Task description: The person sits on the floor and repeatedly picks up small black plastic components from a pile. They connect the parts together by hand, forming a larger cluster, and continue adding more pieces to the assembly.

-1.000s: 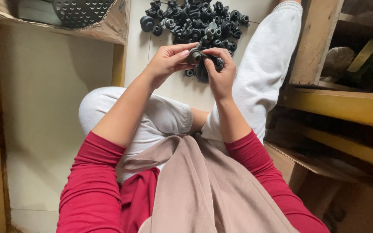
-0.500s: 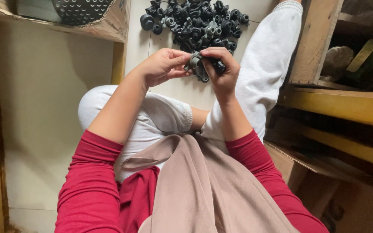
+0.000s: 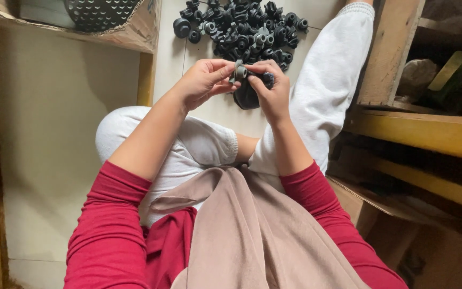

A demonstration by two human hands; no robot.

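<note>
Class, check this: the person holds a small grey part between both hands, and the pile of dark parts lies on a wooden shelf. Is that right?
Not quite. In the head view the left hand and right hand do hold a small grey part, but the pile of dark parts lies on the pale tiled floor, not a shelf.

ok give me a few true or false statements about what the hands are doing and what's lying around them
1. Both hands, the left hand and the right hand, meet on one small dark part. True.
2. The pile of dark parts lies on the person's lap. False: it lies on the pale floor beyond the hands.
3. The person wears red sleeves. True.
4. The cardboard box sits to the right of the pile. False: it is on the left.
</note>
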